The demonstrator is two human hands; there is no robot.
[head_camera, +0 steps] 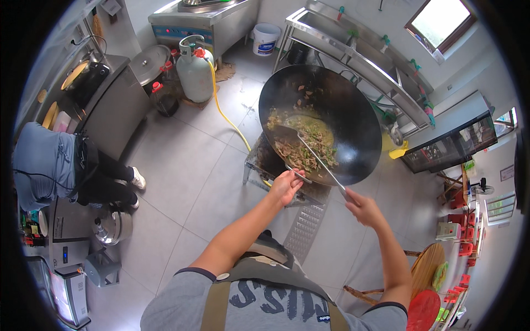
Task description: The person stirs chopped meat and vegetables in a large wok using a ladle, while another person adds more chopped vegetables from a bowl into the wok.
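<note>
A large black wok [356, 124] rests tilted on a low metal stove stand [265, 155]. Sliced meat with chopped green vegetables [308, 151] lies in it, with yellowish liquid [316, 126] pooled behind. My left hand [287, 187] grips the metal loop handle [299, 173] on the wok's near rim. In my right hand [364, 207] is the grip of a long-handled wok spatula [319, 159]. Its dark blade [285, 131] is down among the food at the wok's left side. A few meat pieces [304, 93] stick to the far wall.
A grey gas cylinder [194, 74] with a yellow hose [225, 120] stands at left, beside bottles of dark liquid [165, 103]. Behind the wok runs a steel sink [331, 37]. Another person [45, 165] stands at the left counter [112, 95]. A slotted drain cover [306, 231] crosses the floor.
</note>
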